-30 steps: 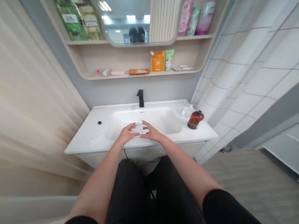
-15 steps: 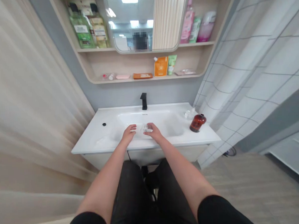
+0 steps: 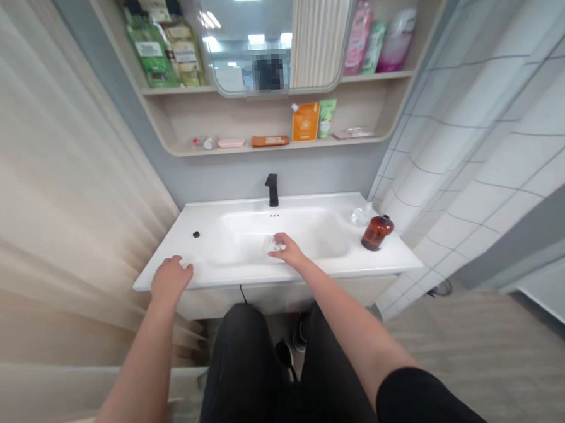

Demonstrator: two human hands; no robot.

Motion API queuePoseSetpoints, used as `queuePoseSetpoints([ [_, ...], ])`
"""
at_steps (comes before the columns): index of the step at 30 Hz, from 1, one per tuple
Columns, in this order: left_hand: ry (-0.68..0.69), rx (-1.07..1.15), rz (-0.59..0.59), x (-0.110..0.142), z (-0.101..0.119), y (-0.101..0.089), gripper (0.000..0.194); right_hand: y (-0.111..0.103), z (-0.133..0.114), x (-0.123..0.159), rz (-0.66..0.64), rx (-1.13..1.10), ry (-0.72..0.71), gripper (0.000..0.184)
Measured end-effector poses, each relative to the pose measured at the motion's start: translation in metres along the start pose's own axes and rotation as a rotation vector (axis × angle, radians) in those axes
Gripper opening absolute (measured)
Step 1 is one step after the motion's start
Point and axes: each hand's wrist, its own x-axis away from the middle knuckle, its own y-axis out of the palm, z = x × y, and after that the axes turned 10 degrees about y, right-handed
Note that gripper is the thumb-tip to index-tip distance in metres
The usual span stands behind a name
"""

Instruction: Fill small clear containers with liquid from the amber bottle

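Observation:
Over the front of the white sink [image 3: 246,238], my right hand [image 3: 289,252] is closed around a small clear, see-through object [image 3: 270,244]; its exact kind is hard to make out. My left hand [image 3: 170,279] is at the left part of the countertop [image 3: 216,208], palm down, with thumb and fingers apart. A faint white patch is by its fingertips, too pale to identify. Behind the left hand lies a small black round piece [image 3: 196,234]. The black faucet [image 3: 272,190] stands at the back of the basin.
On the counter's right stand an amber bottle [image 3: 377,233] and a clear pump bottle [image 3: 358,217]. Above hangs a mirror cabinet [image 3: 279,147] with an orange pouch [image 3: 305,122], a green tube [image 3: 325,119] and several bottles. A curtain [image 3: 73,184] hangs at left; tiled wall [image 3: 451,184] at right.
My left hand has moved left, from beside the clear object to the left part of the counter. My right hand still holds the clear object over the basin.

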Motion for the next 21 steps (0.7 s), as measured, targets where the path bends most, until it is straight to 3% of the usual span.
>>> queuePoseSetpoints([
  [3, -0.009, 0.049, -0.084, -0.003, -0.007, 0.007, 0.034, -0.001, 0.001, 0.0, -0.002, 0.002, -0.012, 0.068],
  [6, -0.007, 0.264, 0.005, -0.004, 0.011, 0.012, 0.031, -0.002, 0.001, 0.001, -0.006, 0.0, 0.002, 0.07],
  [9, -0.001, 0.69, 0.074, -0.002, 0.053, 0.017, 0.045, -0.001, -0.001, 0.002, -0.028, -0.007, 0.02, 0.07],
  [13, 0.122, 1.145, -0.064, -0.007, 0.122, 0.03, 0.054, 0.001, -0.002, 0.0, -0.003, 0.02, 0.046, 0.071],
  [17, 0.153, 1.226, -0.054, -0.024, 0.173, 0.05, 0.049, 0.002, 0.0, -0.001, 0.092, 0.128, 0.123, 0.078],
  [21, 0.169, 1.083, 0.017, -0.04, 0.191, 0.072, 0.036, 0.001, 0.003, 0.0, 0.147, 0.193, 0.125, 0.076],
])
